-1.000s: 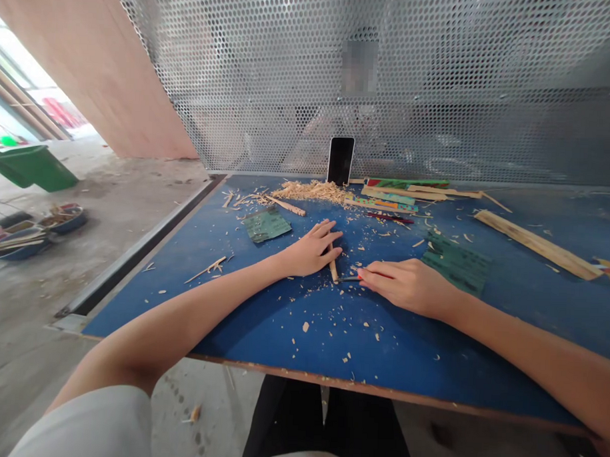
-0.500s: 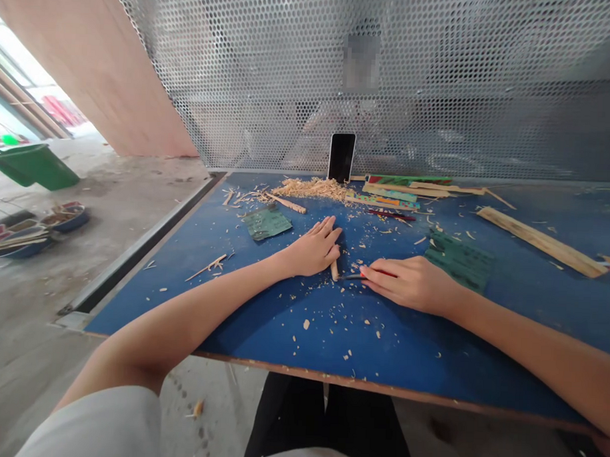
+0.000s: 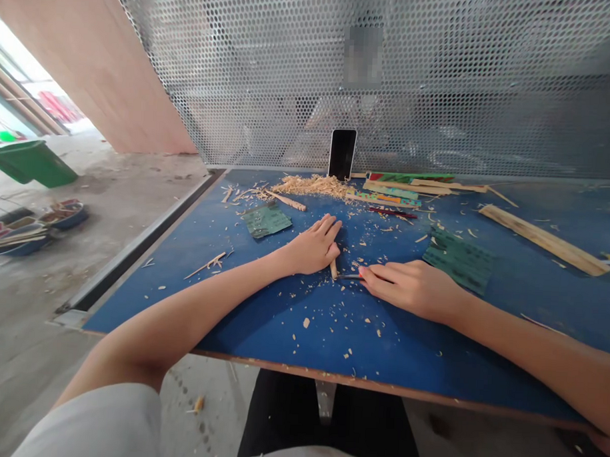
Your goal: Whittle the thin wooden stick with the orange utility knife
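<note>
My left hand is clamping a stick, my closed right hand is gripping a tool, near the table's front edge.

From the wooden stick's exposed end, blue tabletop leaves room at 6 o'clock, under only low chips. A narrower lane opens towards 1, ending at painted strips. The left hand blocks 10; the right hand and its thin tool block 3. At 12, an upright phone and mesh panel bar passage.
</note>
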A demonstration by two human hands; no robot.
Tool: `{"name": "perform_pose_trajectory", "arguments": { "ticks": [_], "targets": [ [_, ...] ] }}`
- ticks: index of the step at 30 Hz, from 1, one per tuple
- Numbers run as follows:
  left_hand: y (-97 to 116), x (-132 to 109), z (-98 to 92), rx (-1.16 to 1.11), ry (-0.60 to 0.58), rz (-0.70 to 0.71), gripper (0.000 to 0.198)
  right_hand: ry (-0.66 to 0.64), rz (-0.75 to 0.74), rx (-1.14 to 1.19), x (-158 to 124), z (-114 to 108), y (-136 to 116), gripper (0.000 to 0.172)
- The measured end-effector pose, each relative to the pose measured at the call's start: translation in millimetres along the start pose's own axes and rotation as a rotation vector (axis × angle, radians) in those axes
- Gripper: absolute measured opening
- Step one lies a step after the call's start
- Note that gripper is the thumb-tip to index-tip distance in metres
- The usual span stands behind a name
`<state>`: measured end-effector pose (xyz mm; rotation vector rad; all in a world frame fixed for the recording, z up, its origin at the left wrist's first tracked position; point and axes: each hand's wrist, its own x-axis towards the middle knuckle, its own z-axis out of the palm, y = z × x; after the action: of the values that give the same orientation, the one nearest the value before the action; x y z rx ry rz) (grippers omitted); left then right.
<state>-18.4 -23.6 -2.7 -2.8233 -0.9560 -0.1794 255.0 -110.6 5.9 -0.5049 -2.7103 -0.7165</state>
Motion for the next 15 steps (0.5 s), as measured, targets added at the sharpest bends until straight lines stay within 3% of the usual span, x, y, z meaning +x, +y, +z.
{"name": "perform_pose_trajectory", "arguments": {
  "ticks": [5,15],
  "targets": [
    [-3.1,-1.1,3.3,0.050,0.020,0.052,0.052,-0.065,-0.001,0.041,0.0,0.2,-2.5,0.024],
    [-5.2,-1.4,7.0,0.059,0.035,0.052,0.052,0.055,0.007,-0.002,-2.4,2.8,3.2,0.019]
  ]
}}
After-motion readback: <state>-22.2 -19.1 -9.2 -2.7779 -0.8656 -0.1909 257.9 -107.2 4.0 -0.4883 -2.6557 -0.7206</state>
